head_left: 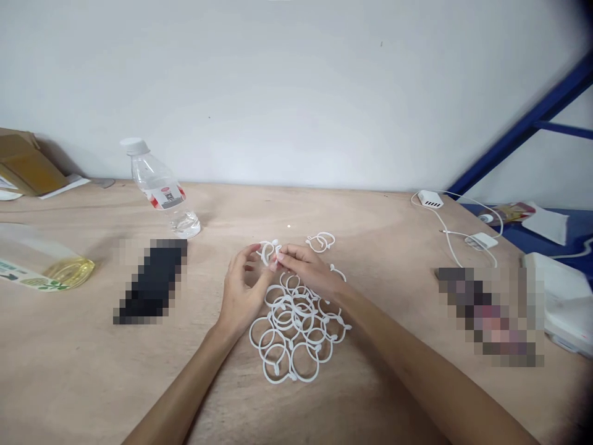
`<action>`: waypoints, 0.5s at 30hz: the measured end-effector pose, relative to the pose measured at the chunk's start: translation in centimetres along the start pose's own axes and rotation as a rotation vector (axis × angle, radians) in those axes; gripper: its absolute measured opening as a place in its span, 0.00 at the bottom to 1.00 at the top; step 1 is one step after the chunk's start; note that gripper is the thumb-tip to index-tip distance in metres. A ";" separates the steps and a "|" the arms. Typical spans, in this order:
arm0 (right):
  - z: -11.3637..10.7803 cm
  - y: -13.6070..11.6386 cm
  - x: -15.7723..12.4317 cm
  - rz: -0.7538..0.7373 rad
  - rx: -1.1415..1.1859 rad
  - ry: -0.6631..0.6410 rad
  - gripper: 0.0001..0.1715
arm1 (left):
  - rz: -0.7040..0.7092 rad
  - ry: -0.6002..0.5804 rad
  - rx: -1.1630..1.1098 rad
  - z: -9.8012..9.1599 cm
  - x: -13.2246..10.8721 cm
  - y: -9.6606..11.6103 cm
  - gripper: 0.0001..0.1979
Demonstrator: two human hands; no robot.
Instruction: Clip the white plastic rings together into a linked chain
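Note:
White rings with small clips (296, 321) lie in an overlapping pile on the wooden table (222, 395). Just beyond the pile, my left hand (245, 285) pinches a white ring (267, 252) between thumb and fingers, its other fingers curved and apart. My right hand (311, 267) meets it from the right, thumb and forefinger closed on the clip end of the same ring. Two or so more rings (321, 241) lie behind my right hand, apart from the pile.
A clear bottle (167, 193) stands at the back left, near a blurred dark object (155, 278). An oil bottle (69, 272) lies far left, below a cardboard box (34, 164). On the right are a white charger (430, 199), cables and another blurred object (491, 321).

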State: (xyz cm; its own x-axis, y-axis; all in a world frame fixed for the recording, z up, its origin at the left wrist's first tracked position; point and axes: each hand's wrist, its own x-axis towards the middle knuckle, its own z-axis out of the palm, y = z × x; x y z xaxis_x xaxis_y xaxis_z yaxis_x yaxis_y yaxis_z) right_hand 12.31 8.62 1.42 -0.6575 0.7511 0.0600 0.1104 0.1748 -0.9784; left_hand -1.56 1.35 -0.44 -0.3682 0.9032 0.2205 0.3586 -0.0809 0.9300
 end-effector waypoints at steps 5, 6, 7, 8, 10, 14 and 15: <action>0.5 -0.3 -2.2 0.121 0.241 -0.007 0.15 | 0.131 -0.173 0.143 -0.2 -0.3 0.0 0.21; 0.5 -0.5 -2.7 0.134 0.237 0.016 0.14 | 0.162 -0.207 0.171 -0.2 -0.3 0.1 0.19; 0.5 -0.6 -3.2 0.142 0.200 0.052 0.15 | 0.194 -0.240 0.195 -0.3 -0.4 0.1 0.18; 0.4 -0.8 -3.6 0.151 0.155 0.099 0.15 | 0.221 -0.272 0.211 -0.3 -0.5 0.2 0.16; 0.2 -0.9 -4.2 0.170 0.089 0.202 0.16 | 0.245 -0.322 0.206 -0.4 -0.7 0.4 0.14; 0.1 -1.0 -4.7 0.153 0.115 0.245 0.17 | 0.227 -0.328 0.172 -0.3 -1.2 0.8 0.11; 0.2 -1.1 -4.8 0.141 0.128 0.227 0.17 | 0.218 -0.328 0.166 -0.2 -1.3 0.8 0.10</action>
State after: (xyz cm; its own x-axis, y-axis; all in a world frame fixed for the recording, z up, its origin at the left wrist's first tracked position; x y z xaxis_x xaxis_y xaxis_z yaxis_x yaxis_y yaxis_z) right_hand 15.14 4.72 2.16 -0.4574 0.8879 -0.0496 0.0841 -0.0123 -0.9964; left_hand -1.01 0.05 0.14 0.0138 0.9609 0.2764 0.5410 -0.2396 0.8062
